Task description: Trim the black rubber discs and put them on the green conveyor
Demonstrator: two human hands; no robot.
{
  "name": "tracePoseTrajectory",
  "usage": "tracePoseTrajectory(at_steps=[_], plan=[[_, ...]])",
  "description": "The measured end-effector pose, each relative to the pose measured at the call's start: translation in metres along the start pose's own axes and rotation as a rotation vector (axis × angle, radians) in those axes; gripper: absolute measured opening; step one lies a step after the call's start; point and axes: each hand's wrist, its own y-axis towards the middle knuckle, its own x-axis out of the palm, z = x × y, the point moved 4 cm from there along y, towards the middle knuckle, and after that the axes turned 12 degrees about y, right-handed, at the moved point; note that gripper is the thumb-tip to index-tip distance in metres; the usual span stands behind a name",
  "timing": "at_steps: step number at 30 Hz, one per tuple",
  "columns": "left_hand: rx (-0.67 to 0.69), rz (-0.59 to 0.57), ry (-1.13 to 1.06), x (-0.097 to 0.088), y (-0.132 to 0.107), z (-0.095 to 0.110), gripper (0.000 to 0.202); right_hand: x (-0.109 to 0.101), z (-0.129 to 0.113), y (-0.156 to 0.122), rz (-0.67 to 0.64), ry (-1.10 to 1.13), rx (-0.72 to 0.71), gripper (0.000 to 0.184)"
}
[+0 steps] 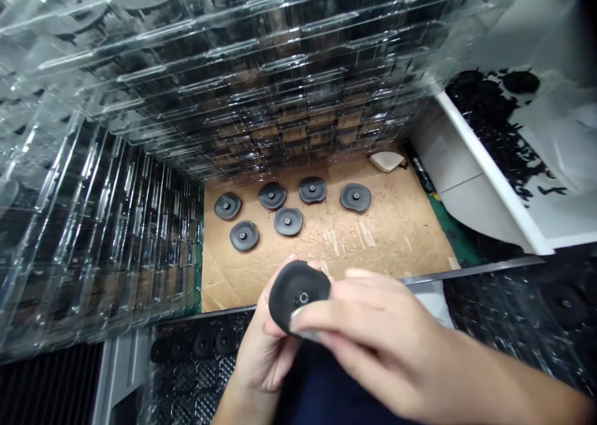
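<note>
A black, dished disc with a small ringed hub at its middle (298,288) is held up near the front edge of the cardboard-covered table. My left hand (268,350) holds it from behind and below, fingers closed round its left side. On the disc's lower right edge, the thumb and fingers of my right hand (373,331) are pinched, close to the hub. A pale bit shows at the right thumb tip; I cannot make out whether it is a separate thing. Several similar black discs (288,221) lie hub-up on the cardboard (326,251) beyond my hands.
Tall stacks of clear plastic trays (280,70) wall in the back and left. At right, a white bin (494,157) holds small black pieces (494,114). A pale wedge-shaped piece (387,160) and a dark pen-like tool (420,170) lie at the back right. Another tray (200,375) with black discs sits below.
</note>
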Motion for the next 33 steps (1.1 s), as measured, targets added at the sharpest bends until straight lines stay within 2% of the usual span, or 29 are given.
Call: tracePoseTrajectory(at_steps=[3, 4, 6, 8, 10, 13, 16, 18, 20, 23, 24, 25, 27, 29, 31, 33], plan=[[-0.01, -0.074, -0.03, -0.002, 0.004, -0.005, 0.053, -0.015, 0.004, -0.007, 0.067, -0.183, 0.137, 0.022], [-0.022, -0.089, -0.041, -0.001, 0.005, -0.007, 0.052, -0.02, 0.004, -0.005, 0.101, -0.263, 0.118, 0.023], [-0.028, -0.107, -0.064, -0.001, 0.007, -0.009, 0.048, -0.024, 0.003, 0.005, 0.099, -0.327, -0.037, 0.029], [-0.023, -0.123, -0.072, 0.0, 0.005, -0.008, 0.05, -0.025, 0.011, 0.013, 0.068, -0.225, -0.149, 0.032], [-0.018, -0.168, -0.093, 0.001, 0.001, -0.005, 0.054, -0.027, 0.032, 0.012, 0.131, -0.126, -0.068, 0.027], [-0.011, -0.241, -0.141, 0.0, -0.005, 0.0, 0.052, -0.02, 0.078, -0.011, 0.274, -0.161, 0.186, 0.025], [-0.008, -0.233, -0.16, -0.003, -0.007, 0.002, 0.044, -0.002, 0.114, -0.039, 0.23, -0.177, 0.265, 0.025], [-0.03, -0.236, -0.16, -0.002, -0.006, 0.001, 0.043, 0.001, 0.122, -0.049, 0.219, -0.171, 0.297, 0.024], [-0.039, -0.256, -0.152, 0.0, -0.005, 0.0, 0.045, -0.008, 0.112, -0.046, 0.263, -0.173, 0.338, 0.023], [-0.021, -0.242, -0.107, 0.003, -0.005, -0.002, 0.052, -0.029, 0.066, -0.024, 0.376, -0.182, 0.302, 0.022], [-0.016, -0.216, -0.082, 0.002, -0.004, -0.004, 0.056, -0.032, 0.046, -0.015, 0.37, -0.175, 0.175, 0.021], [-0.012, -0.182, -0.051, 0.0, -0.004, -0.006, 0.059, -0.03, 0.027, -0.006, 0.286, -0.154, 0.022, 0.023], [0.004, -0.104, 0.018, -0.003, -0.003, -0.009, 0.065, -0.022, 0.004, 0.004, 0.152, -0.12, -0.131, 0.025], [0.027, -0.038, 0.066, -0.007, -0.002, -0.011, 0.066, -0.014, 0.004, 0.009, 0.119, -0.173, -0.043, 0.026], [0.056, -0.013, 0.085, -0.008, -0.001, -0.012, 0.062, -0.009, 0.011, 0.011, 0.16, -0.288, 0.069, 0.028], [0.051, -0.026, 0.1, -0.006, -0.002, -0.012, 0.057, -0.004, 0.011, 0.013, 0.137, -0.282, -0.036, 0.029]])
